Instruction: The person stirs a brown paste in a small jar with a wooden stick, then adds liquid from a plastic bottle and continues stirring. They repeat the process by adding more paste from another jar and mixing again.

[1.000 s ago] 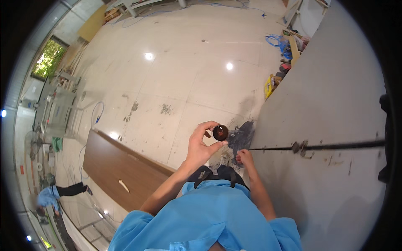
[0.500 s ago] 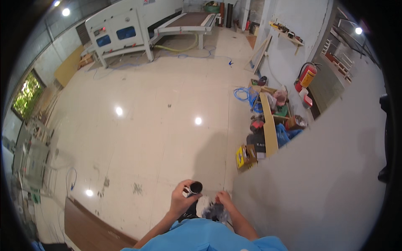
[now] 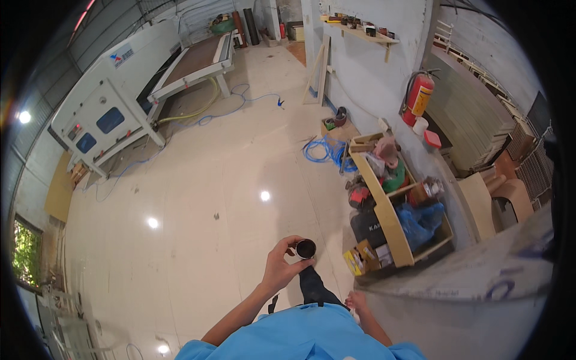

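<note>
My left hand [image 3: 282,264] is closed round a small round cup [image 3: 306,249] with a pale side and a dark inside, its mouth facing up. The fingers wrap its left side and the thumb presses along the near side. Low at my right side, my right hand [image 3: 356,301] hangs beside my blue shirt [image 3: 288,333]. Its fingers look loosely bent and slightly apart, with nothing visible in them. My dark-trousered leg [image 3: 318,287] shows between the two hands.
A wooden box [image 3: 393,237] of tools and bags stands to the right, with a yellow carton [image 3: 360,257] before it and a blue hose coil [image 3: 324,150] beyond. A fire extinguisher [image 3: 419,96] hangs on the wall. A large white machine [image 3: 102,108] stands far left.
My view has turned right and moved forward. My left hand still holds the cup, now further right in view. The clear plastic and red item by my right hand are out of sight.
</note>
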`<state>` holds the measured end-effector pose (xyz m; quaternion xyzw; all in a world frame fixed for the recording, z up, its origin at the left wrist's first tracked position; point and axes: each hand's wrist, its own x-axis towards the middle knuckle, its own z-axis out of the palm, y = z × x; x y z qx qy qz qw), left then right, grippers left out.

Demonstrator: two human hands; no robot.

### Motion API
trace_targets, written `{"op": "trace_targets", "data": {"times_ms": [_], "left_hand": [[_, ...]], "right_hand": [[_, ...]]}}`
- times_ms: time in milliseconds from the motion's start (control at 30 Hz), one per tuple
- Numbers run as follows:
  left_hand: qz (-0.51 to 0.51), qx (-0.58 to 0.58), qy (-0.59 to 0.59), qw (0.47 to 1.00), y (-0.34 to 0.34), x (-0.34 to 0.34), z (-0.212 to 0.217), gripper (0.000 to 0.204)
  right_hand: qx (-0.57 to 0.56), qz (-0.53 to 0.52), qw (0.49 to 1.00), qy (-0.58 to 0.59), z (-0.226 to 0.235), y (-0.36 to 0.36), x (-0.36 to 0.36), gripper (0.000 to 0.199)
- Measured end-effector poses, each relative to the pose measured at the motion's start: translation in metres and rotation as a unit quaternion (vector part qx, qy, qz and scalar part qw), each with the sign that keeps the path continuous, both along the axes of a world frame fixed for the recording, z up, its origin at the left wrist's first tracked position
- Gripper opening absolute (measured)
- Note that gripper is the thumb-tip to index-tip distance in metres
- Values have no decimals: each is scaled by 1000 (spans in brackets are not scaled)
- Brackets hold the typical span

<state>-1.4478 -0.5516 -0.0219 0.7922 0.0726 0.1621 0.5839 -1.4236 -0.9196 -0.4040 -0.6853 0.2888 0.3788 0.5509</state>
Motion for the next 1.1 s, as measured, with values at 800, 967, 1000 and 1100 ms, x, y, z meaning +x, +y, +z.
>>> {"op": "trace_targets", "data": {"times_ms": [800,967,1000,1100], "left_hand": [[-37,-36,-6,999,396,612,8,57],[-135,-27,-60,989,444,757,62,57],[-150,-18,-69,986,450,786,69,58],[-188,-5,-113,976,459,876,84,58]], "right_hand": [[144,-89,767,-619,479,495,861,35],[64,-102,736,-666,545,508,954,40],[48,-108,739,-663,556,507,977,41],[3,-118,735,-668,572,503,1045,45]]}}
